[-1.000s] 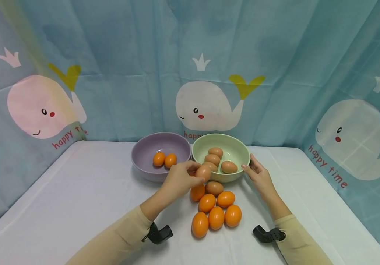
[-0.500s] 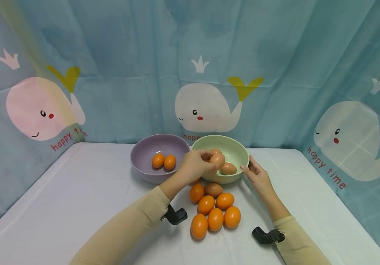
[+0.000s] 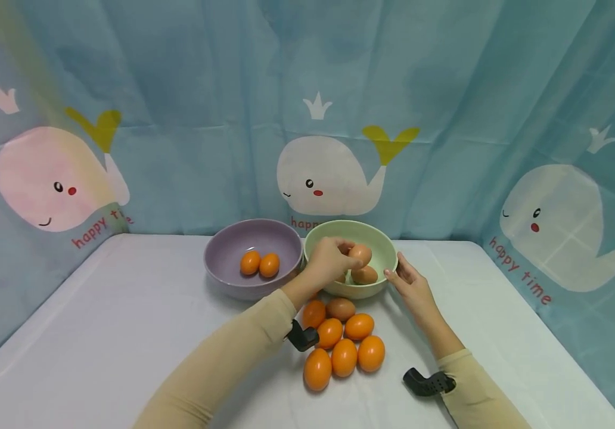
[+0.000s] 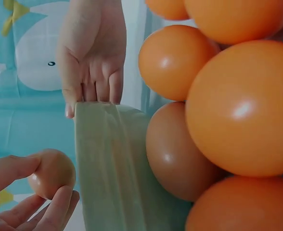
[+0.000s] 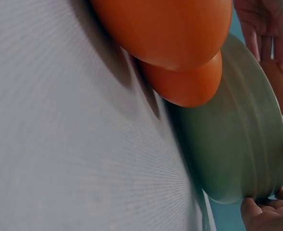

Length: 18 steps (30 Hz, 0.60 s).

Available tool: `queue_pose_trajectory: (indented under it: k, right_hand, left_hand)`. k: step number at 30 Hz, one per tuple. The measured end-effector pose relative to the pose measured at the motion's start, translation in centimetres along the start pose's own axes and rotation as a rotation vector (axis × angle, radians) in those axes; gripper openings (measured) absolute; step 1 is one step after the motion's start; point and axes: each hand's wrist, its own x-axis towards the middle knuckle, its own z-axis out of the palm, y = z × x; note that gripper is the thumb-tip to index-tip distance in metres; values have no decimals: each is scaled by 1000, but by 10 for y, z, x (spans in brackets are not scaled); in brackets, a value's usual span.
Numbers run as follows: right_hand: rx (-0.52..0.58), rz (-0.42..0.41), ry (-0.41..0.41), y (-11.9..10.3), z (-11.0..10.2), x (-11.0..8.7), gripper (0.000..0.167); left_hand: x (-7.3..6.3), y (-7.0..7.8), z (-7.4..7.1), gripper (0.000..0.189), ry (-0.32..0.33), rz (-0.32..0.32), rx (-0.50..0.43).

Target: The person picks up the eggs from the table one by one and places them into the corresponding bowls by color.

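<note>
My left hand (image 3: 328, 263) pinches a brown egg (image 3: 360, 255) between thumb and fingertips, over the inside of the light green bowl (image 3: 358, 291). The left wrist view shows this egg (image 4: 53, 174) just beyond the bowl's rim. Another brown egg (image 3: 364, 275) lies in the bowl below it; others are mostly hidden behind my left hand. At the bowl's right side, my right hand (image 3: 416, 298) grips the rim, thumb at the edge and fingers around the outer wall. One brown egg (image 3: 341, 309) rests on the table in front of the bowl.
Several orange eggs (image 3: 344, 358) lie grouped on the white table (image 3: 98, 333) before the green bowl. A purple bowl (image 3: 243, 291) stands close on its left, with two orange eggs (image 3: 269, 265) inside. Behind hangs a blue whale-print curtain (image 3: 189, 173).
My left hand has carried the brown egg rightward, from the green bowl's front left edge to above its inside. My right hand has kept its hold on the rim.
</note>
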Motion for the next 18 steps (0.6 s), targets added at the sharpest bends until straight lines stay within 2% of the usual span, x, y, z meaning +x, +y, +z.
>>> queue_pose_trajectory:
  k: [3,10,18]
  right_hand:
    - [0,-2,-1,0,1,1,73]
    - [0,-22,9,0,0,3,72]
    - [-5,-27,9,2,1,3,73]
  left_hand:
    - [7,1,5,40,20,-1,50]
    - [24,5,16,41,16,-12,76]
    - [41,-6,29,39,20,-1,112]
